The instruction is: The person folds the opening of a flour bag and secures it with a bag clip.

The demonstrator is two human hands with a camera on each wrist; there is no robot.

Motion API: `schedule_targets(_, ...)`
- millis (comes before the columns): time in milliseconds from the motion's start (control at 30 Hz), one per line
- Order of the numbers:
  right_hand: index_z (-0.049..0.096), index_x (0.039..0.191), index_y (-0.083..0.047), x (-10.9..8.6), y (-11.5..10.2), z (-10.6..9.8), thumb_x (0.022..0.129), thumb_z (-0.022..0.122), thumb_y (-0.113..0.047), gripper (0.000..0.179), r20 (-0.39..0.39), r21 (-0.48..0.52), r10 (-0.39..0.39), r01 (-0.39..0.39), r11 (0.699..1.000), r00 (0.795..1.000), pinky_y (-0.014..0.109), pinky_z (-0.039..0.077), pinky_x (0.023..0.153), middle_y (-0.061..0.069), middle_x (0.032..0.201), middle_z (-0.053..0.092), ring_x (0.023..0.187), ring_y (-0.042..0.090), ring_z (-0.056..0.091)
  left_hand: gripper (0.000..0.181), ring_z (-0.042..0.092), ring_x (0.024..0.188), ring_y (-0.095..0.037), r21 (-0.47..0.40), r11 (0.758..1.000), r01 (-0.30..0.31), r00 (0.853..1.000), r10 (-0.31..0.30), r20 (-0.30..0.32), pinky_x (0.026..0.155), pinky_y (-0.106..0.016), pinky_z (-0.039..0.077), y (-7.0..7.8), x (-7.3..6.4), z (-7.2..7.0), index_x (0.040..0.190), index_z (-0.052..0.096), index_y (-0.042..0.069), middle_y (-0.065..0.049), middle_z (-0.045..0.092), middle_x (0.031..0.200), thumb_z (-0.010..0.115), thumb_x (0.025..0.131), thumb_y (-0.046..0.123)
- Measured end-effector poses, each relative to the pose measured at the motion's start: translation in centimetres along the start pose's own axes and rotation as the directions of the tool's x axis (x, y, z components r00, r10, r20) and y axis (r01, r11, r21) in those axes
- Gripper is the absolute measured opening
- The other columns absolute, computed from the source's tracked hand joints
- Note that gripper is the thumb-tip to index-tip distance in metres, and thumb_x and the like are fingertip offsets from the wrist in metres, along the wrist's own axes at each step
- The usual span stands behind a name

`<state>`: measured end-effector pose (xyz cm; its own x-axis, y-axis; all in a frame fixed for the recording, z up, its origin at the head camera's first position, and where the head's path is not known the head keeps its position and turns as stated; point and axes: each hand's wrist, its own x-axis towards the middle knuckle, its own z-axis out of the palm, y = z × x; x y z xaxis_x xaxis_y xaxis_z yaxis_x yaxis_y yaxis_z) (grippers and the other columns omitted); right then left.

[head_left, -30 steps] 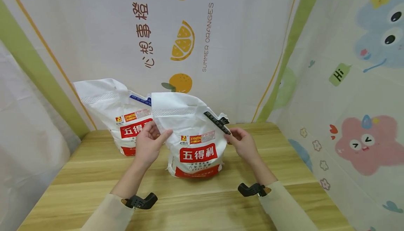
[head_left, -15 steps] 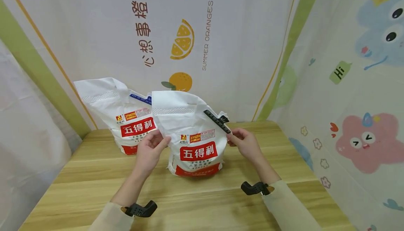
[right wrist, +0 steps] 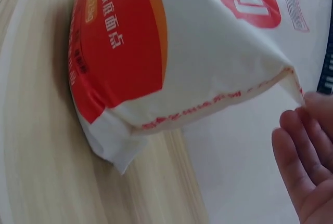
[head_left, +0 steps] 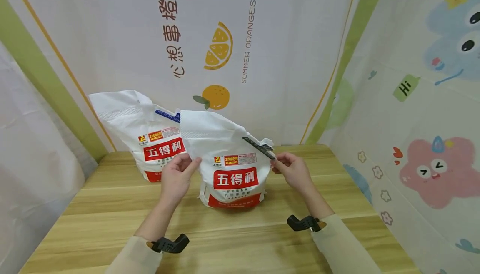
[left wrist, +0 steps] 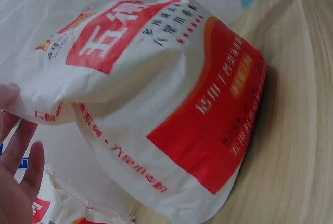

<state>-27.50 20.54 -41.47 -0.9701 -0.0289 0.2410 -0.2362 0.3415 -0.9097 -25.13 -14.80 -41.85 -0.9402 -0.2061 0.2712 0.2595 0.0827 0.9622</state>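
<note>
A white and red flour bag [head_left: 234,190] stands upright on the wooden table, its top folded over toward the left. A black sealing clip [head_left: 258,147] runs slantwise along its upper right edge. My left hand [head_left: 178,178] pinches the bag's left side edge between thumb and fingers. On the opposite side, just below the clip's end, my right hand [head_left: 294,172] pinches the other edge. In the right wrist view, thumb and forefinger of the right hand [right wrist: 307,156] meet at a pulled-out corner of the bag [right wrist: 218,63]. The bag's back is hidden.
Behind and left stands a second, similar flour bag [head_left: 150,145] with a blue clip [head_left: 167,115], partly covered by the front bag and my left hand. The wooden table [head_left: 232,240] ends at a printed curtain [head_left: 285,78] at the back.
Both hands keep their pinch on the bag's sides; the left hand has slid slightly lower. The bag's upper part has flattened out a little, and its base stays in place.
</note>
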Motion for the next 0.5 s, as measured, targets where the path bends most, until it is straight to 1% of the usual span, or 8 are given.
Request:
schedule_targets(100,0.073,0.116,0.007,-0.02,0.32,-0.15,0.106,0.073,-0.009,0.019,0.021,0.027,-0.003,0.002,1.000,1.000,0.025,0.066,0.079,0.022,0.104,0.078,0.084,0.012,0.076,0.031,0.075,0.100,-0.006,-0.040,0.999,0.002,0.999,-0.001,0.041,0.086,-0.021,0.064,0.01,-0.04,-0.27,0.129,0.072,0.001,0.006,0.079,0.113,0.078,0.104,0.019)
schedule_targets(167,0.072,0.118,0.007,-0.09,0.45,-0.17,0.106,0.072,-0.009,0.020,0.026,0.030,-0.006,0.005,1.000,1.000,0.026,0.066,0.078,0.024,0.107,0.076,0.085,0.012,0.075,0.031,0.074,0.101,-0.006,-0.061,0.998,-0.004,0.999,0.007,0.050,0.086,-0.022,0.064,0.04,-0.03,-0.40,0.132,0.070,0.001,0.009,0.078,0.113,0.076,0.105,0.017)
schedule_targets(267,0.072,0.118,0.006,-0.17,0.41,-0.08,0.106,0.072,-0.009,0.019,0.019,0.013,-0.018,0.018,1.000,1.000,0.026,0.066,0.077,0.028,0.108,0.075,0.087,0.020,0.077,0.030,0.074,0.101,-0.006,-0.059,0.998,-0.024,0.999,0.026,0.044,0.087,-0.020,0.063,0.22,0.10,-0.56,0.130,0.071,0.001,0.011,0.078,0.111,0.076,0.106,0.018)
schedule_targets(367,0.073,0.117,0.004,-0.22,0.21,-0.04,0.106,0.073,-0.011,0.019,0.005,-0.037,-0.033,0.033,0.999,0.999,0.026,0.065,0.076,0.025,0.106,0.076,0.087,0.025,0.076,0.029,0.073,0.097,-0.007,-0.043,0.998,-0.041,0.998,0.043,0.048,0.086,-0.019,0.063,0.39,0.22,-0.70,0.126,0.071,0.000,0.008,0.078,0.108,0.076,0.106,0.019)
schedule_targets(433,0.074,0.120,0.002,-0.24,0.08,-0.09,0.105,0.075,-0.013,0.022,-0.002,-0.064,-0.044,0.044,0.997,0.999,0.025,0.063,0.078,0.022,0.109,0.078,0.090,0.022,0.076,0.027,0.073,0.097,-0.007,-0.049,0.998,-0.042,0.998,0.044,0.054,0.086,-0.019,0.063,0.51,0.26,-0.80,0.126,0.070,0.000,0.009,0.078,0.108,0.075,0.106,0.017)
schedule_targets(500,0.074,0.126,-0.002,-0.18,-0.10,-0.13,0.104,0.076,-0.016,0.027,-0.001,-0.071,-0.054,0.054,0.996,0.999,0.025,0.061,0.081,0.019,0.113,0.079,0.093,0.015,0.074,0.027,0.074,0.100,-0.007,-0.071,0.997,-0.042,0.997,0.046,0.060,0.087,-0.020,0.063,0.70,0.31,-0.85,0.128,0.069,0.000,0.010,0.078,0.110,0.075,0.106,0.013)
